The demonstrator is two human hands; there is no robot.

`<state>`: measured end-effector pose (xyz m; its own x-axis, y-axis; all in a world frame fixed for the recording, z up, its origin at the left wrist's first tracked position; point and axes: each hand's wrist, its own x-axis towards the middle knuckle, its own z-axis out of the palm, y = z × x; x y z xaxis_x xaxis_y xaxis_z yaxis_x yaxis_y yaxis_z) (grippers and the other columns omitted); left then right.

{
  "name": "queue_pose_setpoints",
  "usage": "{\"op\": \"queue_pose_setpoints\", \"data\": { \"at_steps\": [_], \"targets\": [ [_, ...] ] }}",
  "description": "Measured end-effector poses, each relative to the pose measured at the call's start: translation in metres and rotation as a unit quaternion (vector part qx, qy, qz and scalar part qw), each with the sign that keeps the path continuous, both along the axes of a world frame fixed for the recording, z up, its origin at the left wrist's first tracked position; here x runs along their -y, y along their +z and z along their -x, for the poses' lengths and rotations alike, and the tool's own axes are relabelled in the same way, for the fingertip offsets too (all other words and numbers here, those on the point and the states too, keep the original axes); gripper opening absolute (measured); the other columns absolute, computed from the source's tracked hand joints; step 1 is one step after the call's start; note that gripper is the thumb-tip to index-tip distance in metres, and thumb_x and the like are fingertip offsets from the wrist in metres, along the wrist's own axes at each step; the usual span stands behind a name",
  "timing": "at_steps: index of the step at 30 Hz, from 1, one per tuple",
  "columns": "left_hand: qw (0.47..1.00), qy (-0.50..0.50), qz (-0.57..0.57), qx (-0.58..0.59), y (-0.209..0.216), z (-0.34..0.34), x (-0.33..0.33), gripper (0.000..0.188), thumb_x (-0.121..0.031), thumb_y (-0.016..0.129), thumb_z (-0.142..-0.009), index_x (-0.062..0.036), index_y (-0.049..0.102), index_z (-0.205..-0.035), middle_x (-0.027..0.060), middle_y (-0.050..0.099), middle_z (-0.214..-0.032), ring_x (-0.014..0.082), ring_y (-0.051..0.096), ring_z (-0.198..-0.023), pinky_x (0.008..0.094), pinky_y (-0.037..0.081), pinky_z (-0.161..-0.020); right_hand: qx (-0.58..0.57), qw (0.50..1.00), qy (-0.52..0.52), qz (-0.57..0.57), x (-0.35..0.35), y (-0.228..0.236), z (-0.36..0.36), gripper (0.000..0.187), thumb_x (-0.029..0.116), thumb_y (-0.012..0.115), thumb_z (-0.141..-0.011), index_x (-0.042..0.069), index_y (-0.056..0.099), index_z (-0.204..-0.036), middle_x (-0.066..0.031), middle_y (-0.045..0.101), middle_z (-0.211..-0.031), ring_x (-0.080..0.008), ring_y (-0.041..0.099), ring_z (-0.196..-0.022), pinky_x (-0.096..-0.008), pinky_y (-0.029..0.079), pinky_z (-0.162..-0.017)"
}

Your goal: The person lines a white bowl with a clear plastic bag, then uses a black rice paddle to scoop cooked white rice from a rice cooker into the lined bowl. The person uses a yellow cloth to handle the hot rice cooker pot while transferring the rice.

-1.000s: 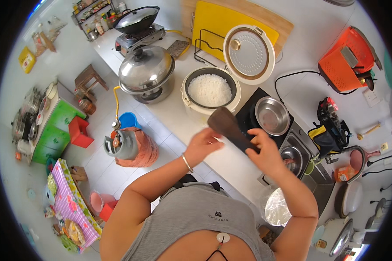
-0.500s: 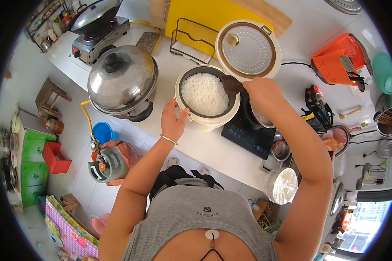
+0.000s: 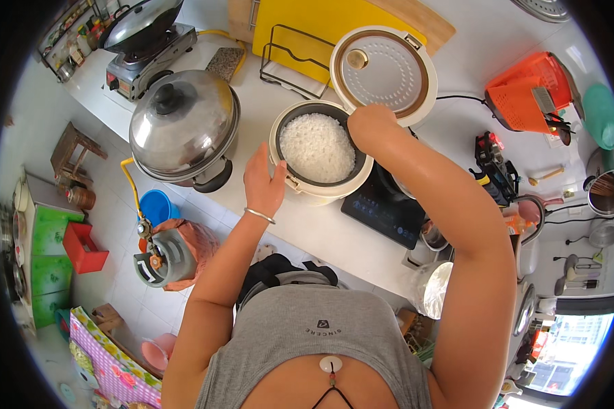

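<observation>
An open rice cooker (image 3: 300, 184) with cooked white rice (image 3: 316, 147) in its dark inner pot stands on the counter before me. My left hand (image 3: 263, 185) is at the cooker's left side, fingers stretched out and thumb against the outer wall by the front latch. Over the pot's right rim, my right hand (image 3: 372, 128) is closed with its back turned up. It covers the dark brown rice paddle that showed in it a moment ago. Tilted back behind the pot is the cooker's raised lid (image 3: 385, 75).
A large lidded steel pot (image 3: 184, 126) stands left of the cooker, with a gas stove (image 3: 150, 61) behind it. A black induction cooktop (image 3: 382, 211) lies to the right. Behind are a wire rack (image 3: 293, 65) and a yellow board (image 3: 314, 27). Orange baskets (image 3: 518, 99) stand far right.
My right hand has moved left and toward the pot's rim, and the paddle has gone out of sight beneath it. My left fingers have eased slightly off the cooker's rim.
</observation>
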<state>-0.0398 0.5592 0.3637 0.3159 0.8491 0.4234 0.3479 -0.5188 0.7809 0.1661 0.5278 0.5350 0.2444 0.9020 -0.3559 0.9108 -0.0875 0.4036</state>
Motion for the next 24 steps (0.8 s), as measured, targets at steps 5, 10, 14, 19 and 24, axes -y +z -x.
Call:
{"op": "queue_pose_setpoints", "data": {
  "at_steps": [5, 10, 14, 19, 24],
  "targets": [
    [0.997, -0.045, 0.061, 0.022, -0.006, -0.004, -0.012, 0.053, -0.011, 0.062, -0.082, 0.0051, 0.046, -0.130, 0.0238, 0.054, -0.125, 0.0375, 0.052, -0.113, 0.0419, 0.039, -0.099, -0.055, 0.992, -0.107, 0.036, -0.010, -0.005, -0.010, 0.017, 0.005, 0.064, -0.074, 0.006, 0.073, -0.089, -0.0107, 0.070, -0.086, -0.0250, 0.069, -0.078, -0.0355, 0.054, -0.066],
    [0.985, -0.082, 0.122, 0.092, -0.016, -0.002, -0.012, 0.057, -0.010, 0.061, -0.083, -0.0004, 0.043, -0.136, 0.0194, 0.053, -0.129, 0.0346, 0.049, -0.119, 0.0400, 0.035, -0.104, -0.181, 0.962, -0.131, 0.159, -0.006, -0.025, -0.056, 0.021, 0.001, 0.051, -0.075, -0.002, 0.062, -0.058, -0.0131, 0.061, -0.054, -0.0247, 0.060, -0.044, -0.0369, 0.048, -0.043],
    [0.981, -0.099, 0.145, 0.082, -0.015, 0.005, -0.013, 0.058, -0.008, 0.060, -0.083, -0.0028, 0.042, -0.138, 0.0186, 0.050, -0.133, 0.0372, 0.044, -0.125, 0.0411, 0.031, -0.107, -0.166, 0.964, -0.085, 0.189, -0.005, -0.059, -0.078, 0.020, 0.005, 0.051, -0.083, -0.003, 0.062, -0.068, -0.0119, 0.060, -0.054, -0.0235, 0.057, -0.044, -0.0378, 0.044, -0.040],
    [0.983, -0.096, 0.147, 0.059, -0.008, 0.003, -0.013, 0.060, -0.005, 0.059, -0.082, -0.0036, 0.040, -0.139, 0.0185, 0.048, -0.136, 0.0404, 0.040, -0.128, 0.0418, 0.029, -0.108, -0.172, 0.967, -0.090, 0.162, -0.012, -0.084, -0.100, 0.016, 0.009, 0.050, -0.089, -0.002, 0.059, -0.082, -0.0118, 0.059, -0.057, -0.0231, 0.055, -0.043, -0.0369, 0.042, -0.038],
    [0.981, -0.104, 0.141, 0.088, -0.015, 0.001, -0.013, 0.059, -0.004, 0.057, -0.083, -0.0027, 0.039, -0.140, 0.0187, 0.048, -0.136, 0.0352, 0.042, -0.127, 0.0390, 0.030, -0.107, -0.315, 0.898, -0.289, 0.103, -0.020, -0.068, -0.086, 0.023, 0.009, 0.049, -0.089, -0.001, 0.055, -0.070, -0.0116, 0.056, -0.056, -0.0200, 0.046, -0.038, -0.0343, 0.035, -0.034]
  ]
}}
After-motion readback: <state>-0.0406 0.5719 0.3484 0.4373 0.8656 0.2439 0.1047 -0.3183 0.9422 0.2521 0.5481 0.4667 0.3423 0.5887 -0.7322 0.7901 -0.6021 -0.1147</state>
